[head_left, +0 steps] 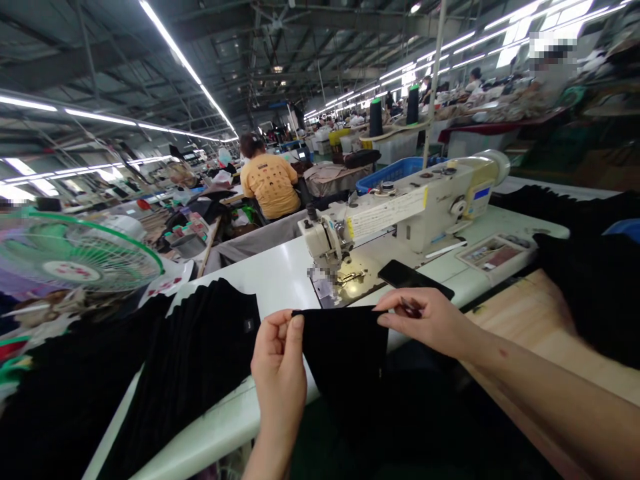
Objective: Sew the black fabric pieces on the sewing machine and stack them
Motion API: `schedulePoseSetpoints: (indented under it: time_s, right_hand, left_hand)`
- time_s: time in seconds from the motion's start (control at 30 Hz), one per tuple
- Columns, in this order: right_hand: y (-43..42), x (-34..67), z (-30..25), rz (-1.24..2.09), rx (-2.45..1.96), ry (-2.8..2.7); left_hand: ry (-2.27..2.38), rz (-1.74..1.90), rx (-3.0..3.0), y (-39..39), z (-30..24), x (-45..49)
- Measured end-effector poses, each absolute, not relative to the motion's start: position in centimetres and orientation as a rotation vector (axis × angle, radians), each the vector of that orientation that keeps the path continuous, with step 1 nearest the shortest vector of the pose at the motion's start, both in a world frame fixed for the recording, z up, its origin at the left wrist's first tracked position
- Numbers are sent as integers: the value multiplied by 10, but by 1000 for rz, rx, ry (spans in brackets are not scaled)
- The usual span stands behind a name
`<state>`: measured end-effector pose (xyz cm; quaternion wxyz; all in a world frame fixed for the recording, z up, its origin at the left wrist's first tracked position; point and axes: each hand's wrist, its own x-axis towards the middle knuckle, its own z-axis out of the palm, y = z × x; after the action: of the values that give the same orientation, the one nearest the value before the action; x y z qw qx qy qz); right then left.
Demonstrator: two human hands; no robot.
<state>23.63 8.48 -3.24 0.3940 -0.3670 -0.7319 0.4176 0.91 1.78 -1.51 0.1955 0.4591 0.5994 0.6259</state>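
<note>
My left hand pinches the left top corner of a black fabric piece, thumb and fingers pressed together. My right hand grips the right top corner of the same piece, and a small dark tool shows between its fingers. The fabric hangs down from both hands over the near edge of the white sewing table. Just beyond the fabric stands the cream sewing machine, its needle end at the left.
A stack of black pleated fabric lies on the table at the left. A black phone rests by the machine. A green fan stands far left. More black cloth is piled right. A person in a yellow shirt sits ahead.
</note>
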Motion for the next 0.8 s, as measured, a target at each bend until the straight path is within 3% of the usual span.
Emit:
schedulePoseSetpoints:
  time_s: [0.2, 0.33, 0.43, 0.53, 0.8]
  right_hand:
    - [83, 231, -24, 1124, -939, -1667]
    - [82, 229, -17, 931, -913, -1835]
    - [84, 226, -12, 796, -818, -2030]
    - [91, 223, -9, 747, -716, -2126]
    - [107, 218, -11, 810, -807, -2090]
  left_hand:
    - [1811, 1695, 1270, 13, -15, 3]
    - [2029, 1571, 1850, 16, 1, 5]
    - [1726, 1161, 2311, 29, 16, 14]
    - [1443, 794, 2322, 48, 23, 23]
    - [1500, 703, 2391, 59, 21, 30]
